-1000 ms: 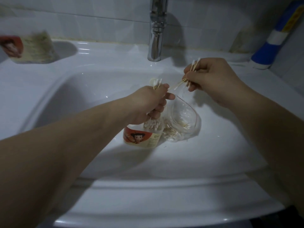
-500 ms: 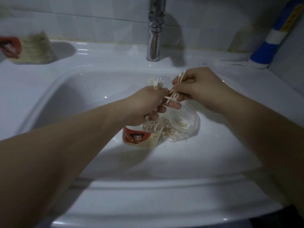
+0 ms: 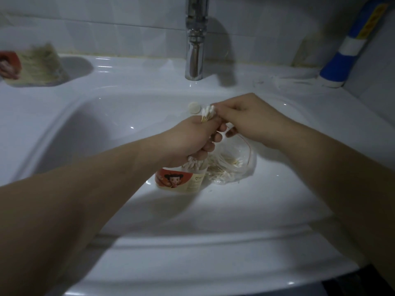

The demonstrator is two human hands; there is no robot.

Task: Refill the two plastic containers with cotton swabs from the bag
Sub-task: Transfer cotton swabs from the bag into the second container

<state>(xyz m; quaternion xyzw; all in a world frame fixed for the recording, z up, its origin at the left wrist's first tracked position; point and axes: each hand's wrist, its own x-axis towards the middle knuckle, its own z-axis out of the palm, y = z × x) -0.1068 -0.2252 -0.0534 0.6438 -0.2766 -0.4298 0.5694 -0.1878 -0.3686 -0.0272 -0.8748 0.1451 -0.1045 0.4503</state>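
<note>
My left hand grips a bundle of cotton swabs; their white tips stick out above and below my fist. Under it in the basin stands a plastic container with a red cartoon label, swab tips showing at its mouth. Right beside it lies a clear plastic bag with loose swabs inside. My right hand meets the left one and pinches at the top of the bundle. A second labelled container, full of swabs, sits on the ledge at the far left.
The white sink holds the container and bag. A chrome tap rises behind the hands. A blue and white bottle leans in the back right corner. A small round overflow cap sits on the basin wall.
My right hand came down and left with a few swabs and now meets my left hand, adding them to the bundle. The left hand stayed over the container.
</note>
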